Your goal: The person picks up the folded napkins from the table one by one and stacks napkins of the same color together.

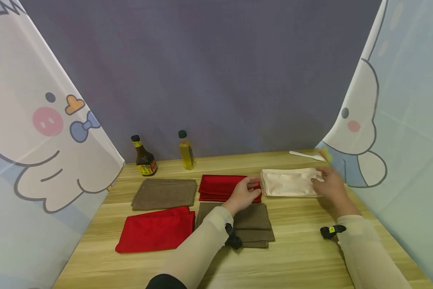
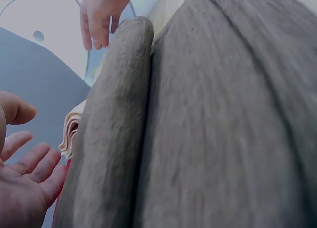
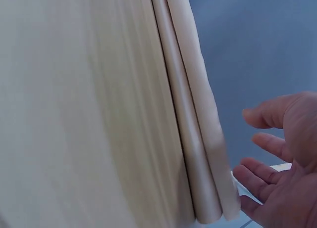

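A folded cream satin cloth lies flat at the right of the table, layered at its edges. My left hand hovers by its left end, above the folded red cloth; thumb and fingers are apart in the left wrist view. At the cream cloth's right end is my right hand. Its thumb and fingers stand apart beside the folded edge in the right wrist view, and whether they touch it I cannot tell. Below my left wrist lies a folded brown cloth, partly hidden by the forearm.
On the left lie another brown cloth and a larger red cloth. Behind them stand a dark sauce bottle and a yellow oil bottle. A white plastic utensil lies at the back right, near the printed side curtain.
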The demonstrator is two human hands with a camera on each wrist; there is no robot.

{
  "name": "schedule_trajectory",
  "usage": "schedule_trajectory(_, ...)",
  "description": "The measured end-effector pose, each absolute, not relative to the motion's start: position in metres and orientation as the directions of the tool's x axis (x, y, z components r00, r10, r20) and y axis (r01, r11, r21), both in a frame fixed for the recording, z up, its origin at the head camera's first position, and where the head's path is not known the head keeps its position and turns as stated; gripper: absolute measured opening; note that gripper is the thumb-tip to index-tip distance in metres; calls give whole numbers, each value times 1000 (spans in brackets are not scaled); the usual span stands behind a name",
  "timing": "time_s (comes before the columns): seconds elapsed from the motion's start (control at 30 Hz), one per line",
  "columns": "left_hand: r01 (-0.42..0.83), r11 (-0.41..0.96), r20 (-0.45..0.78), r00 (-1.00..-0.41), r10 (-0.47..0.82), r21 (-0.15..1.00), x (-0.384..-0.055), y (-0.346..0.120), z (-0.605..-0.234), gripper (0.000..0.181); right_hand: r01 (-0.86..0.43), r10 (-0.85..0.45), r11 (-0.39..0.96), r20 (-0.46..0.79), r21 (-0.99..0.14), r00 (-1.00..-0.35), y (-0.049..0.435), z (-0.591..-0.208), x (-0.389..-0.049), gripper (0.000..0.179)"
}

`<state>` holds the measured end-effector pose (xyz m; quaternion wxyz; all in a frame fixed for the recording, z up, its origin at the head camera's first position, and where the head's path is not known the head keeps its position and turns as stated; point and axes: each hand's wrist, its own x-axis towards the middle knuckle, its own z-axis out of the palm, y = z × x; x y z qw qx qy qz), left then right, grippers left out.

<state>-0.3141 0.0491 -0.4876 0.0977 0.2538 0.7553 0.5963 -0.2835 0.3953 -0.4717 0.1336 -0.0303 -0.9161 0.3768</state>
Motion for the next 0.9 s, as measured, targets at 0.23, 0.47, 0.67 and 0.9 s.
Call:
schedule_trajectory(0.23, 312, 185, 183, -845, 503, 932, -312, 28, -485, 48, -113, 120, 701, 272, -704, -955, 378, -462, -278, 61)
schedule_trajectory(0.47, 334, 222, 193, -853, 484, 916, -307, 11, -484, 41, -165, 44, 660, 258, -733, -965, 357, -460, -273, 61)
schedule_trajectory(0.67, 363, 195, 230, -841, 489, 911, -303, -3, -484, 44, -233, -7, 630, 295, -741, -956, 342, -461, -272, 56)
schedule_trajectory(0.9, 375, 196, 242, -840, 486, 906, -292, -19, -477, 43, -268, -56, 630, 302, -729, -952, 323, -459, -269, 54)
